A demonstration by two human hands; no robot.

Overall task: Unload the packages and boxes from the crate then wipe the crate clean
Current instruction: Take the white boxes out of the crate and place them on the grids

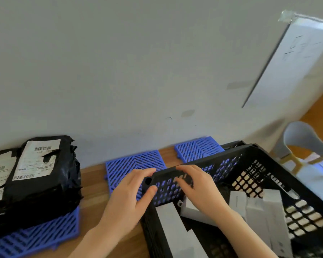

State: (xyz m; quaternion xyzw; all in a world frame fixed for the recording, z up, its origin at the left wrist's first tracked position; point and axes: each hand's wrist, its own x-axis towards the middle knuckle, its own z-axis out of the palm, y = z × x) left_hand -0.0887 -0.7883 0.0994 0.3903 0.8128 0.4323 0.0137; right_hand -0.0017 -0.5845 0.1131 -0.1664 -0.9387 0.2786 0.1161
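Left hand (132, 190) and right hand (198, 187) close together, clamped on black lattice plastic crate's (222, 157) corner rim, white boxes (238, 202) inside.

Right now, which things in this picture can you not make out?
Head view only:
- Labels on the black packages: print blurred, unreadable.
- Crate floor: covered by white boxes, cut off by the bottom edge.
- Box count: right hand gripping the crate wall hides some.
- Wall sheet: writing too blurred.
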